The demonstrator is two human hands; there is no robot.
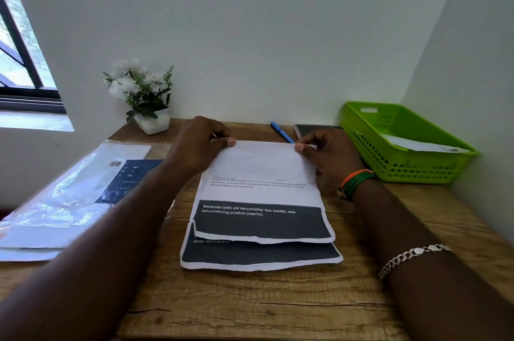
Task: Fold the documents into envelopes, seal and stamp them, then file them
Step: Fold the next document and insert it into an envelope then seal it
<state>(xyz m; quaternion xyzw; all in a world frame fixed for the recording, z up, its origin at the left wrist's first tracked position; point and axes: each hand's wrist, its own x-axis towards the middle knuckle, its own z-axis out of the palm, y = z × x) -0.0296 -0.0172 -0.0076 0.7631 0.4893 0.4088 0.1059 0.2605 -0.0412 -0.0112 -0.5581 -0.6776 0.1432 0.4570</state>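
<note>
Both forearms reach up the wooden desk (250, 301) to mid-frame, where the left hand (199, 143) and right hand (328, 157) each pinch a top corner of the printed document (258, 193), folding it down. A second sheet (258, 255) lies beneath; the green basket (361, 129) at right holds an envelope (417, 144).

Open wood along the near edge of the desk (250, 304) at 6 o'clock, wide enough for a hand to sweep through. Blocked at 9 o'clock by the plastic-wrapped pack (69, 190) lying flat across the left side. Potted white flowers (144, 95) standing at 11 o'clock against the wall. Blue pen (281, 132) and a dark pad (311, 129) crowding 1 o'clock. Green basket (403, 143) filling the corner at 2 o'clock, paper inside. Bare strip of wood at 3 to 4 o'clock, hemmed by the right wall. Stacked sheets (261, 229) covering dead centre.
</note>
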